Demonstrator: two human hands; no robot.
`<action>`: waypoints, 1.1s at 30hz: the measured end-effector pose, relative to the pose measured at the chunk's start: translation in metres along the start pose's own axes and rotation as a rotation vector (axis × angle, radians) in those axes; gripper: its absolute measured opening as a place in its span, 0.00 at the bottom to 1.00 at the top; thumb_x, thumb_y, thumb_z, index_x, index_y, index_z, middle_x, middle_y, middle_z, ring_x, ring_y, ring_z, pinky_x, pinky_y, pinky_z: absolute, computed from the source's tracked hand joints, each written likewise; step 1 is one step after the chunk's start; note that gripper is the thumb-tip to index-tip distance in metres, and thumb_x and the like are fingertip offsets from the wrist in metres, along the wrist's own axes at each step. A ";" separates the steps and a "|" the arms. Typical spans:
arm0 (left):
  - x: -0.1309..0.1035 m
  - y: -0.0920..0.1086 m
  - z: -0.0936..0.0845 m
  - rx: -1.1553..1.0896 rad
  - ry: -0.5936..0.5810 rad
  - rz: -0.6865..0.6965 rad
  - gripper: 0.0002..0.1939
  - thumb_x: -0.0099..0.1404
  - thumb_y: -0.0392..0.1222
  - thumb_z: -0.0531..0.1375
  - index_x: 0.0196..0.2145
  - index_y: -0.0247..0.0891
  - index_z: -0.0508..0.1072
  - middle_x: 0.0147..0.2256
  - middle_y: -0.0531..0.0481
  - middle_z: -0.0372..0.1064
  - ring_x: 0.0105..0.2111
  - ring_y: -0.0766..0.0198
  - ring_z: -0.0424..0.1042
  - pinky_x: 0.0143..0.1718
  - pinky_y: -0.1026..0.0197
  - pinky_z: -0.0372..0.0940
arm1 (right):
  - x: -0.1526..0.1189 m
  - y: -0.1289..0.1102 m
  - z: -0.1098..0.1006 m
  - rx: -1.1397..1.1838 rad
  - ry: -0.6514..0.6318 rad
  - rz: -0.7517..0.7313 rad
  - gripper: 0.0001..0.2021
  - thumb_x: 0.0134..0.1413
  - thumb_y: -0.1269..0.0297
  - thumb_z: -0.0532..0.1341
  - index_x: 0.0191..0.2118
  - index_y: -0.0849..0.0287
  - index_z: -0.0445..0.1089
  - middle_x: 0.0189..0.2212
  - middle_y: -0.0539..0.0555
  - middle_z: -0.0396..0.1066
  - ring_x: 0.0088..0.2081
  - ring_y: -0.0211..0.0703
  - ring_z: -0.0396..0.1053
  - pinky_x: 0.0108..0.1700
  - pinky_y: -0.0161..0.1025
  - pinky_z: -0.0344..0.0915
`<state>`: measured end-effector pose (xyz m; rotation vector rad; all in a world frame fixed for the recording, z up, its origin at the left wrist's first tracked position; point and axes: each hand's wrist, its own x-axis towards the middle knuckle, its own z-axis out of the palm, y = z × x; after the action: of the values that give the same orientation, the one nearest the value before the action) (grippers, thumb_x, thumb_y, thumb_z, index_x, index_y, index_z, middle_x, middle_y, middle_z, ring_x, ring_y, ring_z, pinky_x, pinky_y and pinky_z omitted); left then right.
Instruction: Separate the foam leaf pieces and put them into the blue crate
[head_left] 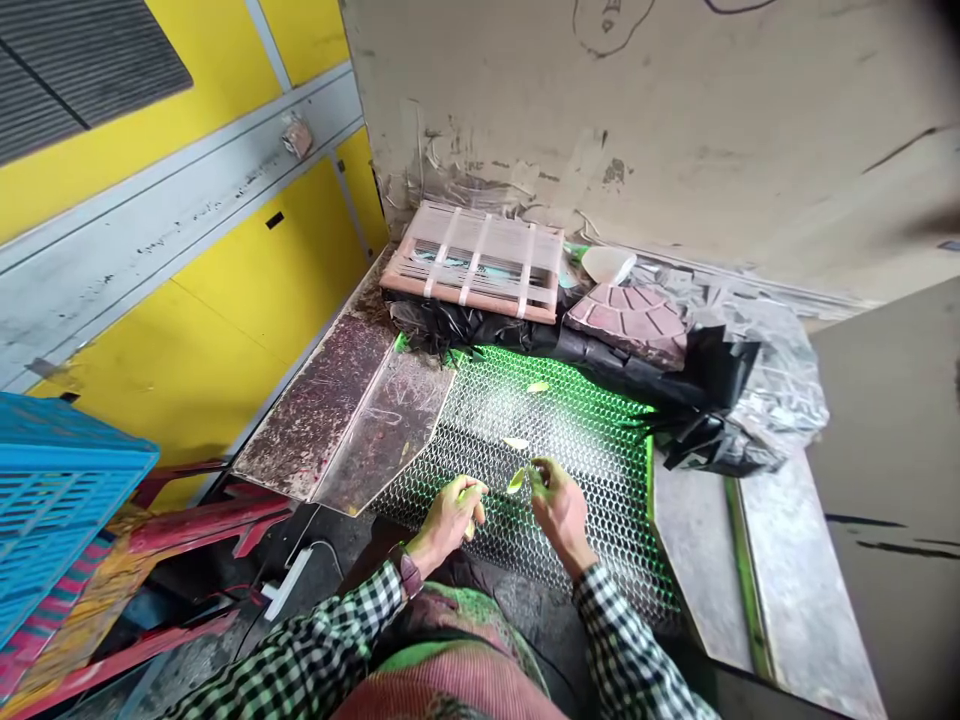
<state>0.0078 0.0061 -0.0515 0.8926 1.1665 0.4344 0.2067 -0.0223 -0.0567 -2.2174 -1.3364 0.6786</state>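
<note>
My left hand (450, 515) is over the near part of a metal mesh conveyor belt (600, 480), its fingers curled in. Small yellowish pieces show among those fingers, partly hidden. To its right, my right hand (561, 508) has its thumb and fingers pinched together. A small yellow-green leaf-shaped piece (516, 481) is at those fingertips. Farther up the mesh lie a pale yellow piece (515, 443) and another yellow piece (538, 386). Green light and a bright white glare fall across the belt.
Black plastic (600, 365) hangs over the belt's far end. Above it rest a taped wooden frame (472, 262) and a pink segmented block (630, 322). Metal side plates (390, 415) flank the mesh. A blue crate (67, 490) stands at left, by yellow panels (217, 330); clear plastic (772, 350) bunches at right.
</note>
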 end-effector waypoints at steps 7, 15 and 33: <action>-0.012 0.004 0.000 -0.020 -0.016 0.001 0.15 0.66 0.53 0.58 0.40 0.38 0.71 0.23 0.57 0.68 0.13 0.74 0.57 0.15 0.69 0.49 | 0.077 -0.020 0.007 -0.280 0.042 -0.256 0.11 0.72 0.67 0.53 0.45 0.61 0.73 0.46 0.57 0.70 0.28 0.34 0.59 0.25 0.33 0.49; -0.024 0.002 -0.025 -0.242 0.090 -0.057 0.18 0.64 0.55 0.61 0.41 0.37 0.72 0.26 0.56 0.67 0.15 0.74 0.57 0.12 0.70 0.44 | 0.098 0.004 -0.022 -0.345 0.182 -0.204 0.08 0.66 0.71 0.56 0.44 0.63 0.72 0.43 0.58 0.68 0.35 0.40 0.60 0.29 0.35 0.46; 0.008 0.046 0.001 -1.035 0.138 -0.058 0.06 0.69 0.38 0.59 0.44 0.36 0.72 0.30 0.54 0.67 0.25 0.70 0.69 0.23 0.68 0.64 | -0.054 -0.066 0.032 0.905 -0.412 0.288 0.25 0.48 0.40 0.70 0.36 0.57 0.67 0.26 0.49 0.71 0.22 0.38 0.66 0.21 0.34 0.61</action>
<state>0.0185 0.0391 -0.0199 -0.0727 0.8999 0.9411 0.1207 -0.0393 -0.0320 -1.5526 -0.6268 1.5416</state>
